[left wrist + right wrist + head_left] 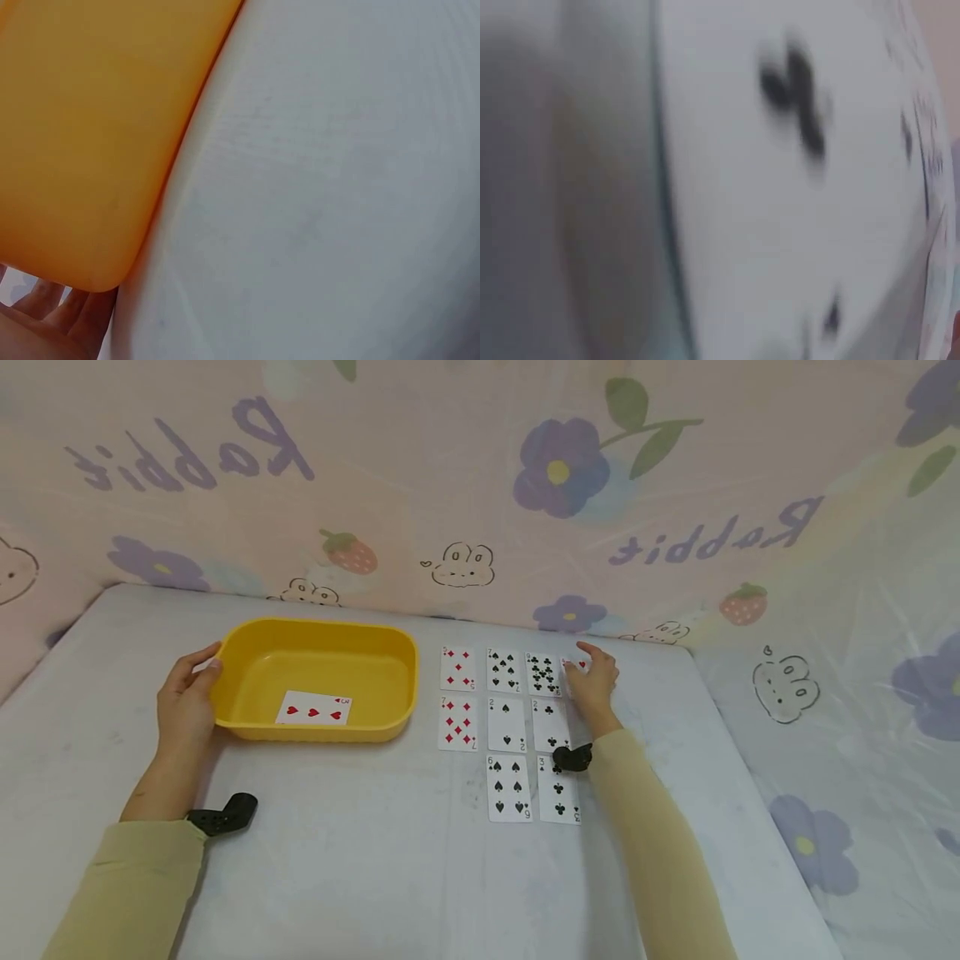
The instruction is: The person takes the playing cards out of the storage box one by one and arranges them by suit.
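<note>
My left hand [186, 697] grips the left end of a yellow plastic tub [315, 734], thumb at the rim; the left wrist view has its fingers against the tub's end [75, 187]. Inside the tub lies a three of hearts [312, 711]. At the right end of the back row of playing cards, my right hand [594, 681] reaches over a red heart card [576, 665], partly covering it, with thumb and index finger spread apart. Beneath the right wrist are a two of clubs [550, 718] and a three of clubs [558, 802]; the right wrist view shows a blurred club card [795, 202].
Face-up cards lie in rows right of the tub, among them a five of diamonds [457, 668], seven of diamonds [457, 724], two of spades [506, 724] and six of spades [508, 789]. A white cloth [360, 860] covers the table; a patterned curtain [450, 468] hangs behind.
</note>
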Demonstrator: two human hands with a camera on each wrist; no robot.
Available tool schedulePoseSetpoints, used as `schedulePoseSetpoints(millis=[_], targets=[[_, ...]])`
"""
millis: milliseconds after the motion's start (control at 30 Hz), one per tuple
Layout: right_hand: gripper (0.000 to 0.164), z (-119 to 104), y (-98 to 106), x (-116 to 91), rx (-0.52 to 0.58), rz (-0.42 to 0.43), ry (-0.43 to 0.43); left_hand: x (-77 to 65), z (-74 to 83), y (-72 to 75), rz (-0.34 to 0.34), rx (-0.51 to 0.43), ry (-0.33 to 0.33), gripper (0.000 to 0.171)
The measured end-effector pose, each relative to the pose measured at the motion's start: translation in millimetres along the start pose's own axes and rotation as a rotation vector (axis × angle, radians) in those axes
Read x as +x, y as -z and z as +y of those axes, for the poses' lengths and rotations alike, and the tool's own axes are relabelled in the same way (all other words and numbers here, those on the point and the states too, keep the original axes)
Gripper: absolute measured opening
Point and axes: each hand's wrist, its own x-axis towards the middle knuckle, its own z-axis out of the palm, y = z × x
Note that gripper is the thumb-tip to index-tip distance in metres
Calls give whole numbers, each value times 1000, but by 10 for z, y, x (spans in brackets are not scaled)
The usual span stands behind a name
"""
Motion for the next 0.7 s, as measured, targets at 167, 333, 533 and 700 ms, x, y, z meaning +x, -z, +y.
schedulePoseSetpoints(millis=[167, 333, 533, 700], targets=[[45, -186, -138, -72, 122, -33, 83, -6, 5, 4, -1, -13, -2, 33], [44, -381, -267, -157, 203, -78, 132, -13, -1, 2, -1, -3, 6, 34], [43, -570, -375, -254, 254, -129, 205, -17, 1, 0, 2, -6, 11, 34], [42, -726, -452, -344, 282, -159, 273, -19, 7, 0, -1, 2, 20, 35]])
